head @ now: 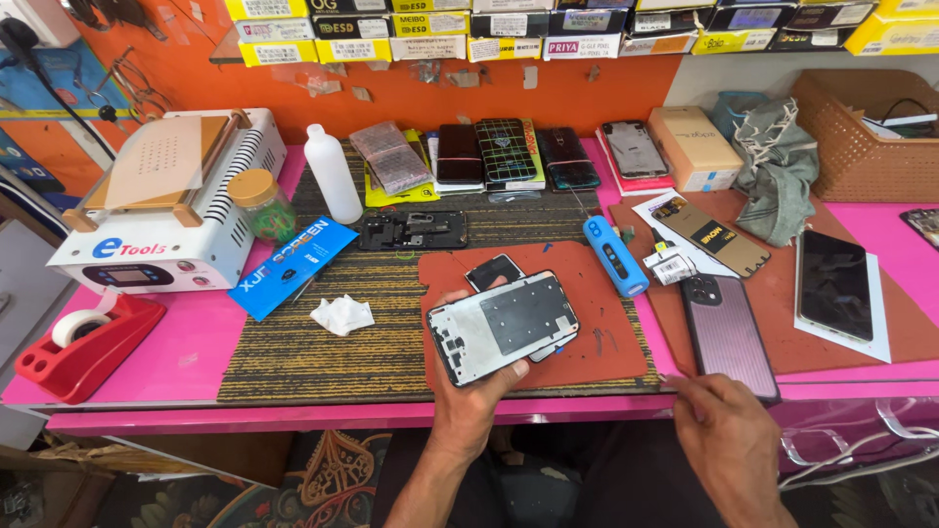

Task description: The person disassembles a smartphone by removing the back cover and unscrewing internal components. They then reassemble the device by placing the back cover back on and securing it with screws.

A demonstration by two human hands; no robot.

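Note:
My left hand holds an opened phone frame, silver with a dark inner plate, tilted above a red rubber mat. A small dark phone part lies on the mat just behind it. My right hand rests at the table's front edge, fingers bent, its fingertips touching the near corner of a phone with a ribbed purple-grey back. Whether the fingers pinch anything is hidden.
A white screen-separator machine, red tape dispenser, white bottle, blue packet, crumpled tissue, blue tool, black jig, several phones at the back, a cardboard box, grey cloth, brown basket.

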